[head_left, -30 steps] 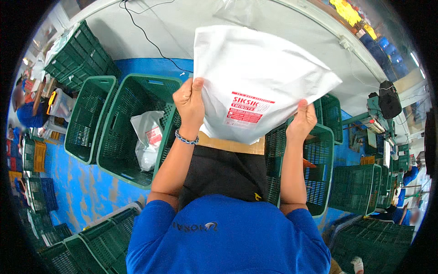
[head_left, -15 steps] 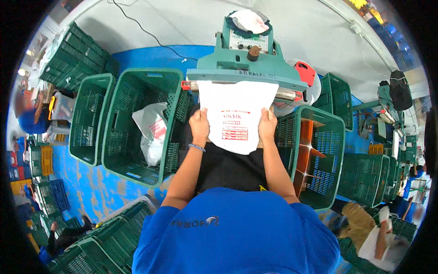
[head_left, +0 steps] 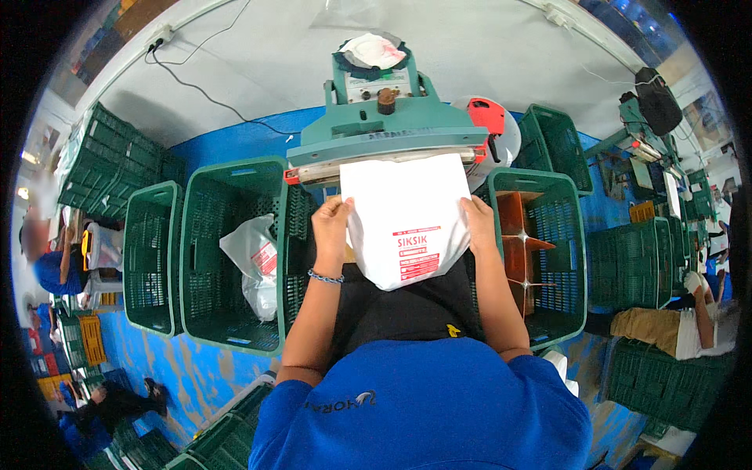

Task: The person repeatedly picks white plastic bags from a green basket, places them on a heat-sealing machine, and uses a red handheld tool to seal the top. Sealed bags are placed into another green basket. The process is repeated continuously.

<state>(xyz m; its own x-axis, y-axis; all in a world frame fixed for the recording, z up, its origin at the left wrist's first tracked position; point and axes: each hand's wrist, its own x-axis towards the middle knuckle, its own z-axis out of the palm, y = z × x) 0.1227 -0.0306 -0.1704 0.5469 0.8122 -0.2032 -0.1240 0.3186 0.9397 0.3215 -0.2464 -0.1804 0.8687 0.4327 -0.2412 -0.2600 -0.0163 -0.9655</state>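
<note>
White bag [head_left: 407, 223], red label, between both hands, at green sealer [head_left: 388, 137]

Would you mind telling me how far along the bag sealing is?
Done: two white bags lie in the green crate. In hand: left hand and right hand hold a white bag with its top at the green sealing machine. Left: sealing it.

Green plastic crates [head_left: 153, 258] stand on a blue floor [head_left: 168, 372] below a white wall [head_left: 501, 63].
</note>
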